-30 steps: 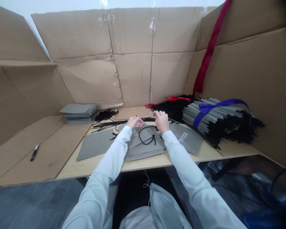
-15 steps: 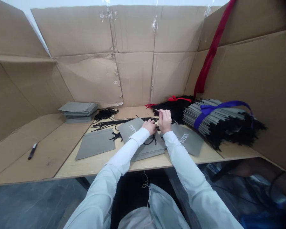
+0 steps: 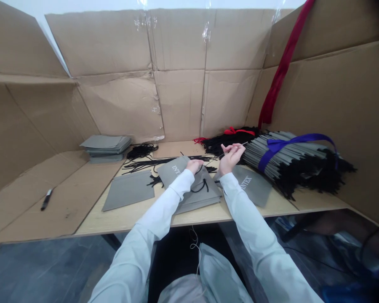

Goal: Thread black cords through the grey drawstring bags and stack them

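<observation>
My left hand (image 3: pixel 194 166) is closed in a pinch at the top edge of a grey drawstring pouch (image 3: pixel 168 171) with white "INTEX" lettering. A black cord (image 3: pixel 205 185) loops from the pouch beside that hand. To its right, my right hand (image 3: pixel 231 158) is raised, palm turned up, gripping a thin metal rod (image 3: pixel 221 156) that slants down toward the left hand. Whether the rod's lower end is inside the pouch is too small to tell. Under the hands lie stacked grey pouches (image 3: pixel 198 203), and another "INTEX" pouch (image 3: pixel 255 187) rests to the right.
Loose black cords (image 3: pixel 142 164) stretch across the table behind the pouches. A grey pouch stack (image 3: pixel 106 145) and a cord coil (image 3: pixel 142 150) sit back left. At right stands a pouch bundle (image 3: pixel 284 155) tied with purple ribbon. A marker (image 3: pixel 46 199) lies far left; cardboard walls surround the table.
My right hand has moved right, away from the left hand, and turned palm up with the rod. The left hand has shifted slightly left and narrowed into a pinch.
</observation>
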{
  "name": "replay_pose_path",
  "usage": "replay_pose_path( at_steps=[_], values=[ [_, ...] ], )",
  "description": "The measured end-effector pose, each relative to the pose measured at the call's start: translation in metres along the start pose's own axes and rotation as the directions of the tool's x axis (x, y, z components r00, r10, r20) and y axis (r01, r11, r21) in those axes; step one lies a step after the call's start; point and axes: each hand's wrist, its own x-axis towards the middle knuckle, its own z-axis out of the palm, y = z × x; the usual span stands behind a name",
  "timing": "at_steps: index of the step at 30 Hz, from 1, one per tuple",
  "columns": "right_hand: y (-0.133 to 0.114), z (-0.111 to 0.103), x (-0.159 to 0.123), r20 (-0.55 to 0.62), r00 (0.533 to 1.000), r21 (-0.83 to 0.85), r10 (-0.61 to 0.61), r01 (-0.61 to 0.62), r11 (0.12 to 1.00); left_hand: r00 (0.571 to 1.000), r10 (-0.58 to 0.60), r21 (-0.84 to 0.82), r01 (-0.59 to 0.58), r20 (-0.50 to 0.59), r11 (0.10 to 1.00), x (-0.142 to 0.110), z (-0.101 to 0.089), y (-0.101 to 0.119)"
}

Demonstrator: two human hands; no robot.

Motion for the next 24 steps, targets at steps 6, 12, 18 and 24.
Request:
replay_pose_path(
  at_steps=[6, 12, 18, 24],
  values=[
    [-0.005, -0.002, 0.007, -0.032, 0.999, 0.084, -0.007, 0.010, 0.996, 0.971, 0.129, -0.041, -0.123, 0.202, 0.992, 0.000, -0.014, -0.011],
    [0.001, -0.008, 0.015, -0.068, 0.995, 0.141, 0.078, -0.068, 0.988, 0.933, 0.299, 0.043, -0.313, 0.201, 0.949, 0.008, -0.014, -0.021],
    [0.029, -0.013, 0.022, -0.086, 0.928, 0.240, 0.363, -0.334, 0.911, 0.965, 0.232, -0.071, -0.225, 0.118, 0.972, 0.005, -0.020, -0.018],
    [0.030, -0.014, 0.022, -0.042, 0.787, 0.220, 0.615, -0.593, 0.774, 0.955, 0.250, -0.084, -0.239, 0.161, 0.967, -0.001, -0.043, -0.010]
  ],
)
